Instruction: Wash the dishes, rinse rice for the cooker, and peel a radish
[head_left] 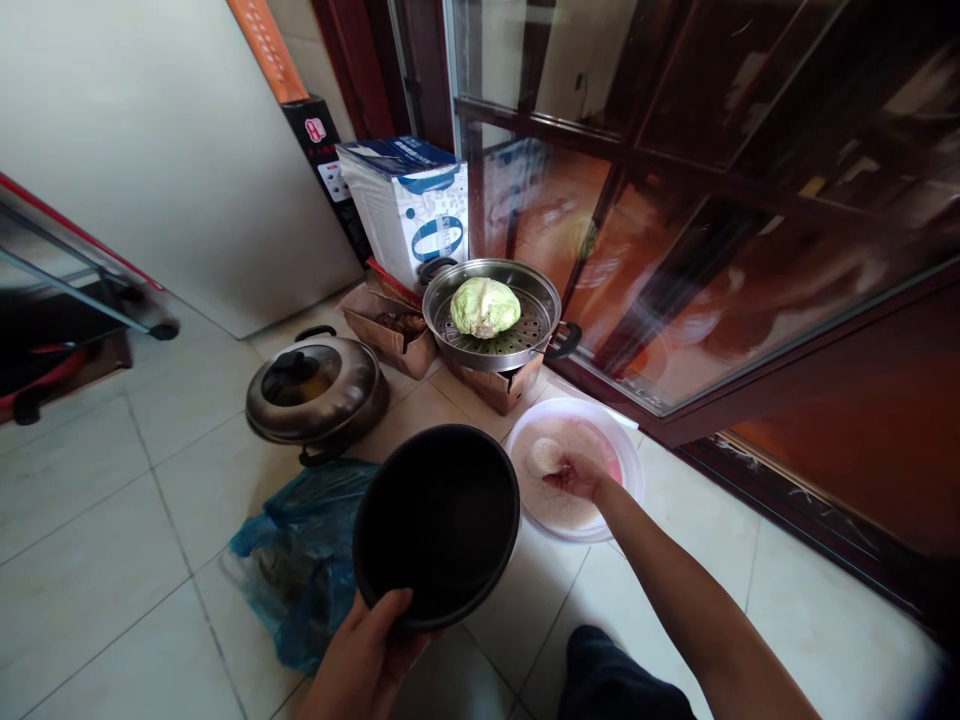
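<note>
On the tiled floor (112, 520), starting at the left, there's a crumpled blue plastic bag (300, 560), with a lidded steel pot (315, 390) just behind it. Next over, the left hand (367, 650) has its fingers clamped on the near rim of an empty black pot (437, 520), thumb inside. It's held tilted above the floor, overlapping the bag's edge.

Behind that is an open cardboard box (390, 330) with something brown in it, plus a blue-and-white carton (409, 200). A steel steamer pan (551, 300) sits on another box with a cabbage (485, 306) inside.

To the right of the black pot is a white basin (630, 450) of rice (562, 510). The right hand (574, 478) is down in it, its fingers curled beside a small white cup (545, 456). Can't tell if they're actually gripping it.

A glass door (712, 250) runs right behind the basin and steamer.
</note>
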